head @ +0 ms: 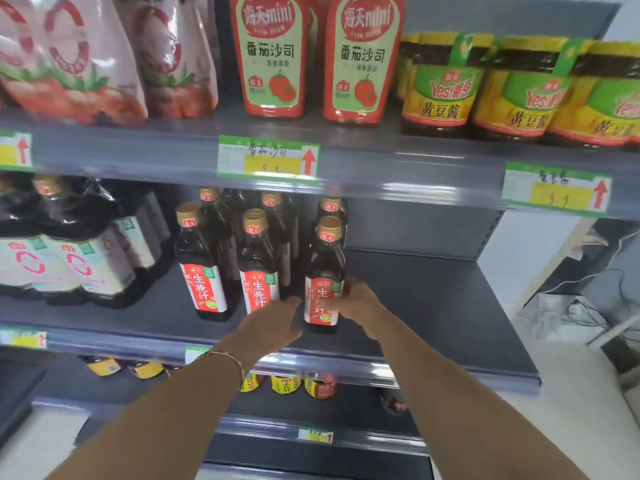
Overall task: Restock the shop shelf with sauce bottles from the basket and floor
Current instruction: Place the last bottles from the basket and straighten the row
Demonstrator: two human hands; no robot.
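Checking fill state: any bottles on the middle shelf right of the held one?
No, right of the sauce bottle gripped by the right hand, the middle shelf shows only bare grey surface.

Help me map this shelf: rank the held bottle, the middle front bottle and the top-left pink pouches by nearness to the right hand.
1. Held bottle, in the right hand.
2. Middle front bottle, just left.
3. Pink pouches, above, far left.

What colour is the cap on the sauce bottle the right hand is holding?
The sauce bottle has a gold cap with a red logo beneath; head view.
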